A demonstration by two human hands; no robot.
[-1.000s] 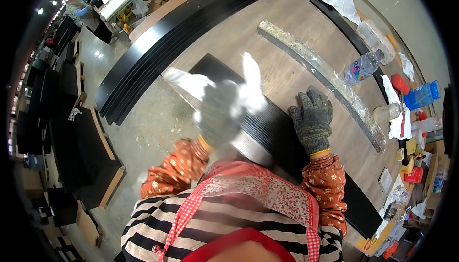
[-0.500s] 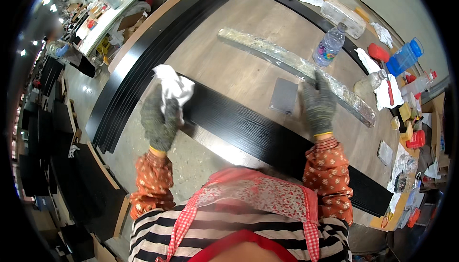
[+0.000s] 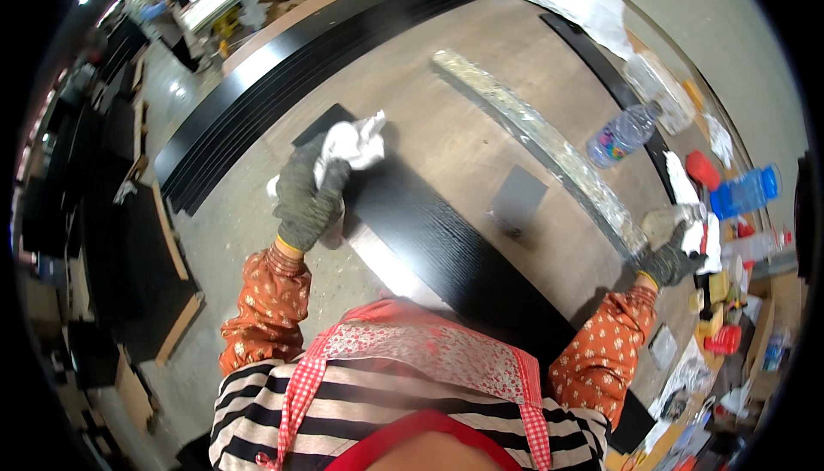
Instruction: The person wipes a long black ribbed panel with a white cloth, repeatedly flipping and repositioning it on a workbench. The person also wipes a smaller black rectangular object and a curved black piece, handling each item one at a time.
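Observation:
My left hand [image 3: 309, 200], in a grey-green work glove, is closed on a crumpled white cloth [image 3: 356, 143]. The cloth rests at the far left part of a long black board [image 3: 446, 243] with a wood-grain surface. This board lies across the near edge of the table, partly hidden by my body and right arm. My right hand [image 3: 671, 265], gloved too, is stretched out at the right side with its fingers apart. It is just below a clear bottle of cloudy liquid [image 3: 672, 224], beside the end of a long tape-wrapped bar [image 3: 549, 145]. Whether it touches the bottle I cannot tell.
A dark grey square sheet [image 3: 518, 196] lies mid-table. Stacked black boards [image 3: 318, 63] line the far left. A water bottle [image 3: 622, 134], a blue bottle [image 3: 745, 192] and a red container [image 3: 724, 340] stand at the right. A person [image 3: 159, 20] stands far left.
My right hand has moved right, from beside the grey sheet to near the cloudy bottle. My left hand still grips the cloth at the board's far end. The view has turned.

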